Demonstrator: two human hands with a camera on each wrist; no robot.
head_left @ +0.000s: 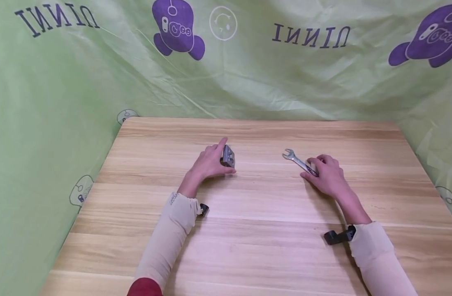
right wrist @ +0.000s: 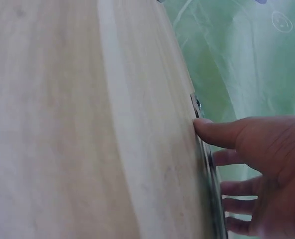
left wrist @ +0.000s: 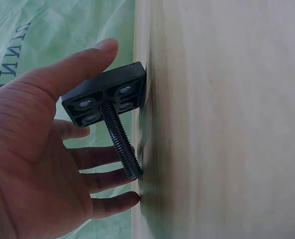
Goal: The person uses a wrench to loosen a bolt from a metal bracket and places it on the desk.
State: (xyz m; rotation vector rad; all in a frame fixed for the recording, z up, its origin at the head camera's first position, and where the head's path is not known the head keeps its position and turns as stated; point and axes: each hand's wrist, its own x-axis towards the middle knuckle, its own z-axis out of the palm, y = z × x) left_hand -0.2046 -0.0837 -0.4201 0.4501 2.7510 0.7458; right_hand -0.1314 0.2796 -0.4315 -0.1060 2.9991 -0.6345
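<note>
A levelling foot, a black square base with a threaded rod, stands tilted on the wooden table. My left hand reaches around it, thumb along one side and the other fingers spread loosely past the rod. Farther right, a silver open-end wrench lies with its forked jaw pointing away to the left. Over the near end of its handle is my right hand, thumb on one side and fingers on the other. In the right wrist view the thumb overlaps the wrench, and the fingers are nearly straight.
Green printed cloth hangs behind the table's far edge and along both sides. A black wrist camera sticks out from the right sleeve, low over the wood. Another small black mount is at the left sleeve.
</note>
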